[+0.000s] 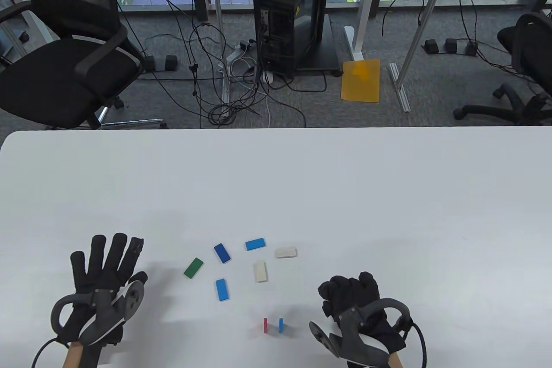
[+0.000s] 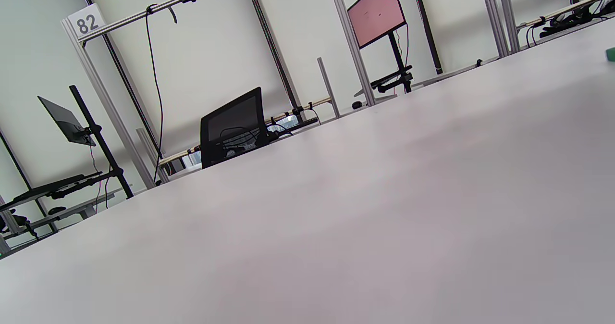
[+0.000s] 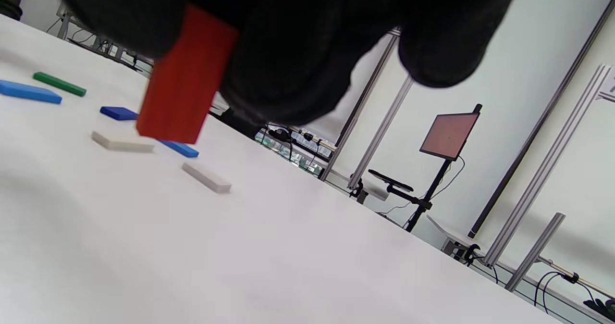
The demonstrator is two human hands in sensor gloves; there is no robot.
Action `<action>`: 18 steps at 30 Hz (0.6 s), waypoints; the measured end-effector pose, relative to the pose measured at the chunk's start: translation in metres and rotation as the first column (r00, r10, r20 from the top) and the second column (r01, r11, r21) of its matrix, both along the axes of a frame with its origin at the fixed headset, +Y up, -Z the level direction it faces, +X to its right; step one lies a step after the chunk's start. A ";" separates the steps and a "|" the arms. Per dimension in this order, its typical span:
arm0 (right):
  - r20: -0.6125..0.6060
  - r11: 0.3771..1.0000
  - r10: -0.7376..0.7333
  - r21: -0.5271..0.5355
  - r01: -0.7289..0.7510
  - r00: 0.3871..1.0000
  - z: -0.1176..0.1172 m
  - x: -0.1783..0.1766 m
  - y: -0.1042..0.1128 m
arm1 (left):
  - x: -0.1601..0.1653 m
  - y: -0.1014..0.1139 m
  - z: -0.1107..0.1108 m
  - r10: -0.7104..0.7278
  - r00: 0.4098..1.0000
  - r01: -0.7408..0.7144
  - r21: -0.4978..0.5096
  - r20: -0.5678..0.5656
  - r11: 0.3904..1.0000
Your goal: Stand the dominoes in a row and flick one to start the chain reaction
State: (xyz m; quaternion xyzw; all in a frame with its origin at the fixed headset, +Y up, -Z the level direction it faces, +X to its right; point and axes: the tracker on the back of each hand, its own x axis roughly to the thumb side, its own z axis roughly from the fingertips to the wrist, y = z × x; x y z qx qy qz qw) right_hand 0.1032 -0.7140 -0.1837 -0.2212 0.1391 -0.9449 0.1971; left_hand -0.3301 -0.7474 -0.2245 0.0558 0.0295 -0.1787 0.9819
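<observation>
Two dominoes stand upright side by side near the table's front edge, a red one (image 1: 265,325) and a blue one (image 1: 280,325). Just to their right my right hand (image 1: 343,289) is curled; the right wrist view shows its fingers (image 3: 288,50) pinching another red domino (image 3: 185,79) a little above the table. Loose dominoes lie flat further back: green (image 1: 193,267), dark blue (image 1: 222,253), light blue (image 1: 255,244), two white ones (image 1: 286,252) (image 1: 260,271) and a blue one (image 1: 222,289). My left hand (image 1: 108,264) lies flat with its fingers spread at the front left, holding nothing.
The white table (image 1: 327,178) stretches wide behind and to the right of the dominoes. Beyond its far edge are an office chair (image 1: 64,70), floor cables and a black computer case (image 1: 297,18). The left wrist view shows only bare tabletop (image 2: 336,218).
</observation>
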 end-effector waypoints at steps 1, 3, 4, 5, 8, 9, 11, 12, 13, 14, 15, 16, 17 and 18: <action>-0.010 1.000 0.010 -0.016 -0.010 1.000 0.000 -0.001 -0.003 | 0.000 0.000 0.000 0.001 1.000 -0.001 0.001 -0.001 1.000; -0.026 0.999 -0.004 -0.038 0.003 1.000 0.000 -0.004 -0.009 | -0.001 -0.001 -0.001 0.006 1.000 -0.006 -0.002 -0.005 1.000; -0.029 0.998 -0.012 -0.058 0.010 0.999 0.001 -0.006 -0.011 | -0.001 -0.002 -0.001 0.005 1.000 -0.005 -0.006 -0.009 1.000; -0.041 0.997 -0.023 -0.068 0.020 0.999 0.002 -0.007 -0.012 | -0.002 -0.002 -0.001 0.001 1.000 -0.001 -0.009 -0.012 1.000; -0.065 0.997 -0.031 -0.071 0.026 0.997 0.006 -0.012 -0.014 | -0.002 -0.004 -0.002 -0.010 1.000 0.010 -0.019 -0.017 1.000; -0.072 0.997 -0.026 -0.070 0.021 0.997 0.007 -0.013 -0.014 | -0.002 -0.004 -0.002 -0.011 1.000 0.011 -0.019 -0.017 1.000; -0.088 0.997 -0.013 -0.080 0.005 0.996 0.009 -0.018 -0.017 | -0.001 -0.003 -0.002 -0.014 1.000 0.014 -0.018 -0.014 1.000; -0.091 0.995 -0.001 -0.099 -0.009 0.996 0.010 -0.021 -0.019 | -0.001 -0.003 -0.002 -0.013 1.000 0.012 -0.016 -0.012 1.000; -0.099 0.994 0.011 -0.108 -0.021 0.995 0.011 -0.023 -0.021 | -0.001 -0.003 -0.002 -0.011 1.000 0.011 -0.017 -0.011 1.000; -0.117 0.994 0.030 -0.102 -0.042 0.993 0.012 -0.027 -0.024 | -0.001 -0.004 -0.002 -0.010 1.000 0.010 -0.017 -0.009 1.000; -0.121 0.993 0.041 -0.104 -0.054 0.992 0.013 -0.029 -0.026 | -0.001 -0.004 -0.002 -0.011 1.000 0.011 -0.017 -0.008 1.000; -0.127 0.993 0.050 -0.104 -0.063 0.991 0.013 -0.032 -0.027 | -0.001 -0.004 -0.002 -0.013 1.000 0.013 -0.018 -0.007 1.000; -0.133 0.992 0.053 -0.103 -0.067 0.990 0.014 -0.033 -0.028 | 0.000 -0.004 -0.002 -0.014 1.000 0.014 -0.019 -0.006 1.000; -0.142 0.992 0.054 -0.105 -0.070 0.988 0.015 -0.035 -0.028 | 0.000 -0.004 -0.002 -0.015 1.000 0.015 -0.019 -0.005 1.000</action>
